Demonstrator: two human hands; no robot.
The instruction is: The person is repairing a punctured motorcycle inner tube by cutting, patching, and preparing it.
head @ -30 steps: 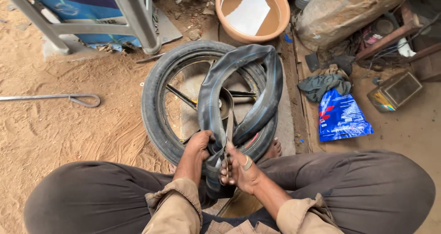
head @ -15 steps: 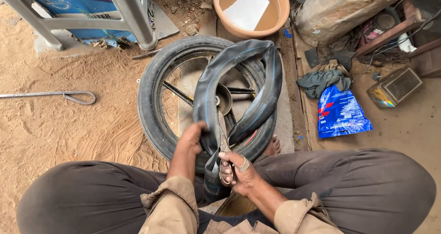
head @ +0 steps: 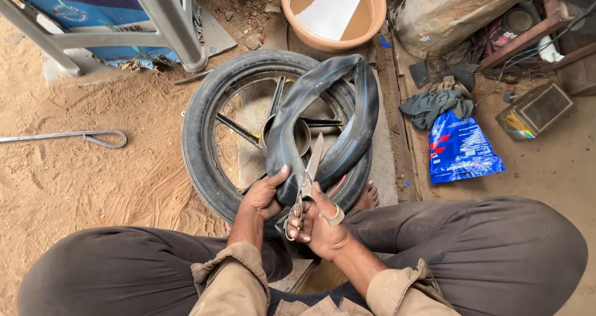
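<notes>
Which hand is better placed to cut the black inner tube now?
Probably the right hand: its fingers are through the scissors handles, blades against the inner tube. The left hand grips the tube.

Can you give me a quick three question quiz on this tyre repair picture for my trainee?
1. True or false: the right hand holds scissors.
2. What does the left hand grip: A the inner tube, B the blue packet, C the metal rod?
3. What lies under the tube on the ground?

Key: 1 true. 2 A. 3 the wheel with its tyre.
</notes>
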